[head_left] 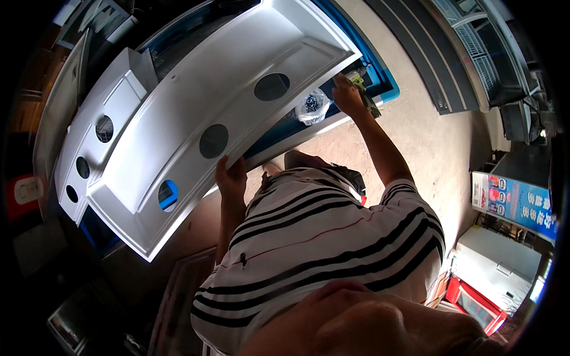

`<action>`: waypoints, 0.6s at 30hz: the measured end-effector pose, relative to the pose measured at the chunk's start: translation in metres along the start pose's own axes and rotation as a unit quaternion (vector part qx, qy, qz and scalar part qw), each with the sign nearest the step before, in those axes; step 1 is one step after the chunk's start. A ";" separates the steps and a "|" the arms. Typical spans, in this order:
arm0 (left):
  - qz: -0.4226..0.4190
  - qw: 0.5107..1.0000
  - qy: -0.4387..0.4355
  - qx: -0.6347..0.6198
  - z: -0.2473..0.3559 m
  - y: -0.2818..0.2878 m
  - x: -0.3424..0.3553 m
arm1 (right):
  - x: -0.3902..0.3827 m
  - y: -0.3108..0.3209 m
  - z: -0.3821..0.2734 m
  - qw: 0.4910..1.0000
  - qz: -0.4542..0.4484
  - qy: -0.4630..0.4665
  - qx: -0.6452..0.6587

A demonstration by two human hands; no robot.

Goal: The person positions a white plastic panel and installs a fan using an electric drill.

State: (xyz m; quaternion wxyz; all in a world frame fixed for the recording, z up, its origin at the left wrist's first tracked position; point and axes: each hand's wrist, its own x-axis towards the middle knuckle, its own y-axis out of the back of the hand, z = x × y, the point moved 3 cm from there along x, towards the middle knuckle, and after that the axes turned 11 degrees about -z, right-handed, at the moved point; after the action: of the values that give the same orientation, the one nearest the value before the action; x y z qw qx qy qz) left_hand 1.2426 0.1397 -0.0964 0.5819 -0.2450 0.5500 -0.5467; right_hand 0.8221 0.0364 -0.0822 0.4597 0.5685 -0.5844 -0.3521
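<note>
A long white sheet-metal panel (237,95) with three round holes is held tilted over a blue-edged bench (386,89). My left hand (230,178) grips the panel's near long edge, about midway along. At the panel's right end my right hand (347,95) is closed on the corner. Touching that hand is a green-yellow object (363,90); I cannot make out what it is. A clear plastic bag of small dark screws (312,105) lies on the bench just under the panel's right end.
A second white panel (119,101) with round holes lies behind, at the left. Bare concrete floor (427,136) runs to the right. A white chest freezer (499,267), a blue poster (513,199) and metal shutters (475,41) stand along the right side.
</note>
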 end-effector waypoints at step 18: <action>0.012 0.986 -0.153 0.071 0.005 -0.026 -0.019 | 0.129 -0.078 0.083 0.974 -0.078 0.074 -0.198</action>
State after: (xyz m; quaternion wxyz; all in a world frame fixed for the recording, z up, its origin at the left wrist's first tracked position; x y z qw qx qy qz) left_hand 1.2411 0.1482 -0.0651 0.6819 -0.2770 0.4170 -0.5333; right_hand 0.7797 -0.1085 -0.1644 0.5762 0.5346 -0.4216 -0.4523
